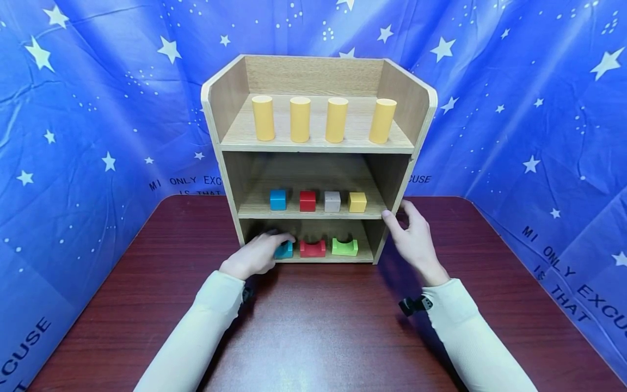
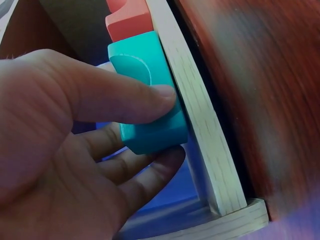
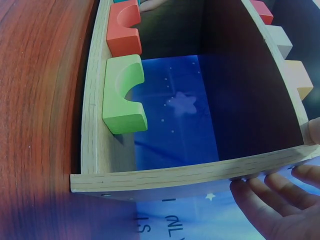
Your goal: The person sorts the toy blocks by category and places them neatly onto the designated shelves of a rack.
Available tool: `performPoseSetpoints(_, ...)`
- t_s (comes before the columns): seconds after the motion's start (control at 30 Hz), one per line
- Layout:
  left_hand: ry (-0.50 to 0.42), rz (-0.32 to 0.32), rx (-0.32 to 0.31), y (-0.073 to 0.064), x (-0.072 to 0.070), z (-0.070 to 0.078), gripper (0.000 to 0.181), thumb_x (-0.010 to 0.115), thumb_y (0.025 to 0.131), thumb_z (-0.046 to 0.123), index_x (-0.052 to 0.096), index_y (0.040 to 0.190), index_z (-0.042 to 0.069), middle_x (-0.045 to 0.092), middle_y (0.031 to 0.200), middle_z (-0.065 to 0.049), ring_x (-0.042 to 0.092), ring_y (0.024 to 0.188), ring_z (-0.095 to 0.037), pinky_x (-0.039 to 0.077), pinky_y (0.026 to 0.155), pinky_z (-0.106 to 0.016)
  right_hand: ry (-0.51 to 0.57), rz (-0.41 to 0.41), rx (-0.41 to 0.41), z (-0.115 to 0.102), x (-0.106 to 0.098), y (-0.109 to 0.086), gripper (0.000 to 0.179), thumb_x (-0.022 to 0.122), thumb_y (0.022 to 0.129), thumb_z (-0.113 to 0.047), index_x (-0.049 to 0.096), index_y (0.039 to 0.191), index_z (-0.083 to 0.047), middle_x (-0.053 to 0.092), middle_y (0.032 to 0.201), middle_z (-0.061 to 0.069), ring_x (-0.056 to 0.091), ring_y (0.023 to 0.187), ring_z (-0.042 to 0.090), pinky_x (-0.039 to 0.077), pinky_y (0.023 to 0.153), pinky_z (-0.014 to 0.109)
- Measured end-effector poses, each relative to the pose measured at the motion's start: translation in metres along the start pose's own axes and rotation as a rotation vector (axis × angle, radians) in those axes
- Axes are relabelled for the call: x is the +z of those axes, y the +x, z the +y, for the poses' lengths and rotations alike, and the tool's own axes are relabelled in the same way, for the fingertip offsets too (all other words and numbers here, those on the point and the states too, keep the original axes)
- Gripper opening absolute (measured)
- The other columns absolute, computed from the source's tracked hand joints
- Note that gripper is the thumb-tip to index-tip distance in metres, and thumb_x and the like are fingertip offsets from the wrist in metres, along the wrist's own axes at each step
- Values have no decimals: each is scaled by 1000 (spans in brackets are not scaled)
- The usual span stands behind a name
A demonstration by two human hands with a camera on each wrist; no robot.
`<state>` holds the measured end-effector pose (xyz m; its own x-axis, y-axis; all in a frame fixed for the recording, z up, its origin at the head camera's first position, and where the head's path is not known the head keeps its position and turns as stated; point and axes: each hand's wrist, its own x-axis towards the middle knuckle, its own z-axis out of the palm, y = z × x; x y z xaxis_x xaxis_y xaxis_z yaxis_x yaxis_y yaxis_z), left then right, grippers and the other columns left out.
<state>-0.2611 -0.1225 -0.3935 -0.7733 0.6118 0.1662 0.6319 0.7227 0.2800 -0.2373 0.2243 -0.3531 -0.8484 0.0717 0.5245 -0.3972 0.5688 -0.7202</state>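
Observation:
On the bottom shelf, my left hand pinches a blue block with a curved notch. Its thumb lies across the block's face in the left wrist view, and the other fingers reach around the block's end. Beside it stand a red notched block and a green notched block. My right hand grips the right side panel of the wooden shelf unit: thumb at the front edge near the middle shelf, fingertips on the outer face.
Several yellow cylinders stand upright on the top shelf. The middle shelf bears a blue cube, a red cube, a grey cube and a yellow cube. A dark red wooden table lies below, with a blue starry curtain around.

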Motion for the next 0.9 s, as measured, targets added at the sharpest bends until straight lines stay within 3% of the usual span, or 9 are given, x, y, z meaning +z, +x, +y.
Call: performPoseSetpoints(0.9, 24, 14, 9, -1, 2, -1, 61, 60, 73, -11, 54, 129, 14, 60, 122, -8, 56, 110, -24, 45, 94, -39, 5, -3, 5, -2, -1, 0, 40, 60, 94, -32, 56, 122, -5, 63, 110, 12, 61, 100, 23, 46, 78, 18)
